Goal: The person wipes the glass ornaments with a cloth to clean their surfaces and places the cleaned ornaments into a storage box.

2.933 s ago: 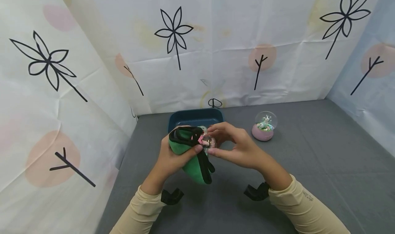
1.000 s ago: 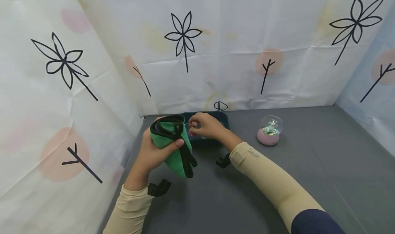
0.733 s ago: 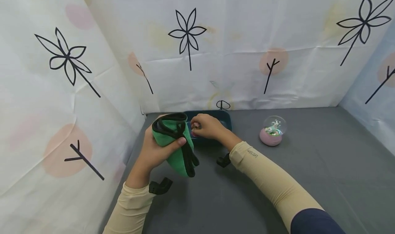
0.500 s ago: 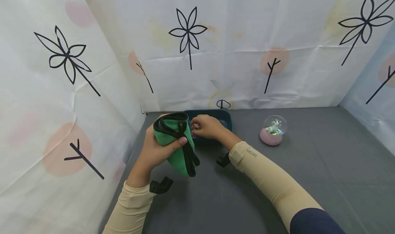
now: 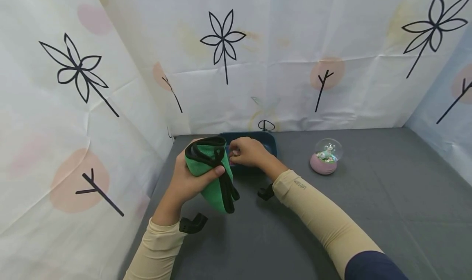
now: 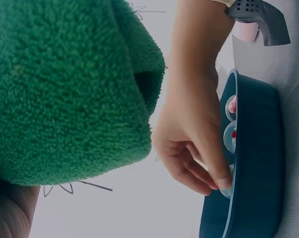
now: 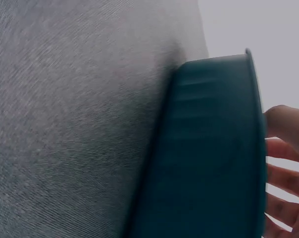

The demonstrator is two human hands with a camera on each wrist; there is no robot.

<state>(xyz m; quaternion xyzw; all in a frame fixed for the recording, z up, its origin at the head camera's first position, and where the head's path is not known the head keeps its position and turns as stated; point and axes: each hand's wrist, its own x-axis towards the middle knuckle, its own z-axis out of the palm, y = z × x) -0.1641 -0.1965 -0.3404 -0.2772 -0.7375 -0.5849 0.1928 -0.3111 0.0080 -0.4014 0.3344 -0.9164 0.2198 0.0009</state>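
My left hand grips a folded green cloth with black edging, thumb across its front. In the left wrist view the same fluffy cloth fills the upper left. My right hand reaches into a dark blue tray at the back of the table. Its thumb and a finger pinch a small clear globe just inside the rim, mostly hidden by the fingers and the tray wall. Two similar small globes, a pinkish one and one with red inside, sit in the tray beside it.
A larger snow globe with a pink base stands on the grey tabletop, right of the tray. Printed fabric walls rise behind and at both sides. A black wrist mount juts from the left wrist.
Earlier both hands were together, the right at a small globe by the cloth. The right hand then carried it into the tray; the left moved leftward with the cloth. Lately both are nearly still.
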